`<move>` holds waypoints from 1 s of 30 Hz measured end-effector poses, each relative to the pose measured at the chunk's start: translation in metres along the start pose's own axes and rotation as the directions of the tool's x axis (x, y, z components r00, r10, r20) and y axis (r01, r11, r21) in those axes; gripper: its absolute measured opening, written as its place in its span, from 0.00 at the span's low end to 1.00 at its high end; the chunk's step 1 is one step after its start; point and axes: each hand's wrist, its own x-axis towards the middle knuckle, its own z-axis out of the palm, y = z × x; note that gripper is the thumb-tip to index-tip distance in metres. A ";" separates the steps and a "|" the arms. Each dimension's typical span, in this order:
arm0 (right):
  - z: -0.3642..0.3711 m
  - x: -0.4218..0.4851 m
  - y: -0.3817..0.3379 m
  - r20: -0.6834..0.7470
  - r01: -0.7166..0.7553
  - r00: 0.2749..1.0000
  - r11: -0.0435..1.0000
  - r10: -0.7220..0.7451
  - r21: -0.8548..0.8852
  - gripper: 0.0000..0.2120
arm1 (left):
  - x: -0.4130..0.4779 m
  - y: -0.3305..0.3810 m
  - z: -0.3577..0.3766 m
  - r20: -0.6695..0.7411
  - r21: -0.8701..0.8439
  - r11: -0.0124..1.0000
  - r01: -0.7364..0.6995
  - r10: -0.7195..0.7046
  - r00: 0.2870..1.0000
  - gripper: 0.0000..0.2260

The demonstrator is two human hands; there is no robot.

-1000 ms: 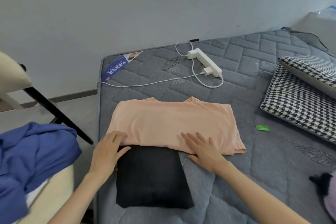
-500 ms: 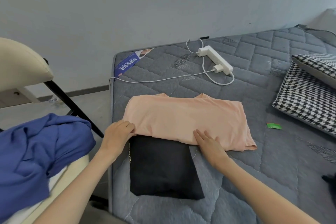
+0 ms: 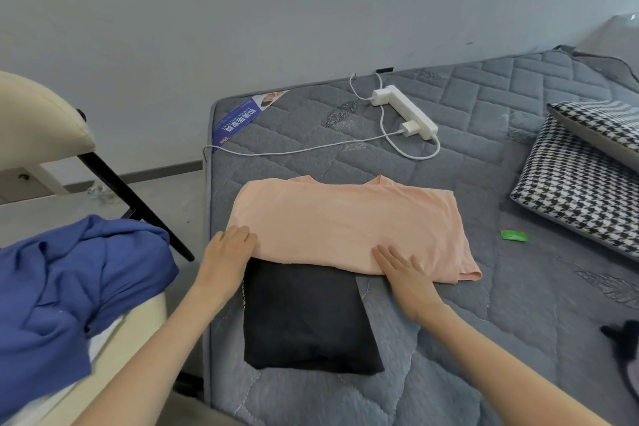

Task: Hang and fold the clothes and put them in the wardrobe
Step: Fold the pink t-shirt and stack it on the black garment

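The left hand (image 3: 226, 256), flat before, now curls its fingers on the peach shirt (image 3: 345, 225) at its 9 o'clock corner; the right hand (image 3: 409, 282) stays flat-fingered, so another fold seems likely.

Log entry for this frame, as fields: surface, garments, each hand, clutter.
surface: grey quilted mattress
top garment: peach shirt, folded into a wide band, its near edge overlapping the black garment
under it: black garment, folded, lying flat
left hand: on the shirt's near left corner, fingers bent; a pinch cannot be told
right hand: flat on the shirt's near edge
waiting: blue garment, crumpled, off the mattress on the left
clutter: power strip, checked pillows, green wrapper
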 end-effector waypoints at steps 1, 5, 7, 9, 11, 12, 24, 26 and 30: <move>0.002 -0.004 0.005 -0.026 0.014 1.000 1.000 -0.014 -0.011 0.31 | 0.002 0.011 -0.003 0.019 -0.016 1.000 0.026 -0.025 0.999 0.19; 0.011 -0.018 0.033 -0.128 -0.056 0.991 0.997 0.049 -0.049 0.30 | 0.014 0.070 -0.013 0.139 -0.179 0.984 0.016 0.009 0.990 0.18; 0.014 -0.023 0.049 -0.158 -0.125 0.981 0.990 0.113 -0.065 0.31 | 0.022 0.102 -0.012 0.260 -0.253 0.967 -0.015 0.083 0.962 0.25; 0.015 -0.029 0.062 -0.164 -0.175 0.973 0.982 0.163 -0.066 0.29 | 0.029 0.125 -0.002 0.372 -0.235 0.972 -0.004 0.093 0.924 0.26; 0.012 -0.035 0.069 -0.183 -0.204 0.965 0.975 0.187 -0.083 0.28 | 0.033 0.141 0.009 0.415 -0.210 0.978 0.020 0.071 0.907 0.26; 0.011 -0.038 0.072 -0.214 -0.227 0.955 0.970 0.205 -0.085 0.27 | 0.034 0.145 0.014 0.418 -0.192 0.981 0.027 0.057 0.907 0.25; 0.010 -0.051 0.094 -0.418 -0.348 0.753 0.848 0.507 0.400 0.04 | 0.031 0.152 0.029 0.413 -0.169 0.983 0.072 0.005 0.911 0.24; 0.014 -0.051 0.091 -0.332 -0.370 0.744 0.772 0.580 0.517 0.08 | 0.031 0.153 0.029 0.415 -0.169 0.983 0.077 0.000 0.910 0.24; 0.022 -0.047 0.083 -0.167 -0.388 0.730 0.603 0.663 0.697 0.09 | 0.032 0.153 0.029 0.420 -0.170 0.982 0.080 -0.002 0.908 0.24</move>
